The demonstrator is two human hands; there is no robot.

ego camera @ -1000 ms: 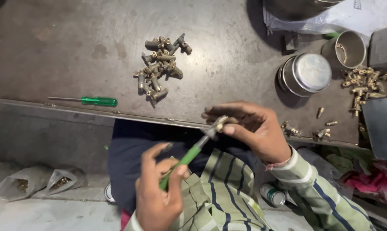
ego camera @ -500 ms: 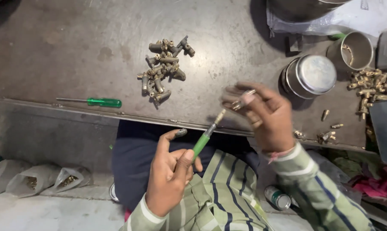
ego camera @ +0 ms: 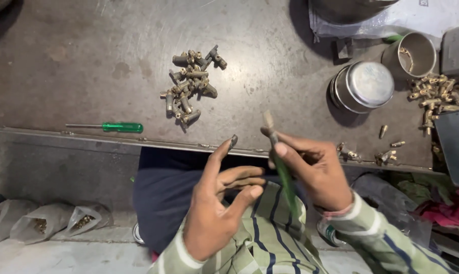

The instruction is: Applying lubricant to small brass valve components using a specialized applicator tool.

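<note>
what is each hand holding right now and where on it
The right hand holds a green-handled screwdriver, gripped around the upper handle near the shaft, tip pointing up. The left hand is open beside it and holds nothing.

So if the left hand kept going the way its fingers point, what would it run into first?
The left hand is open, its fingers aimed up toward the metal table's edge. Past that edge, the first things in line look like the pile of brass fittings, though depth is hard to judge from above.
</note>
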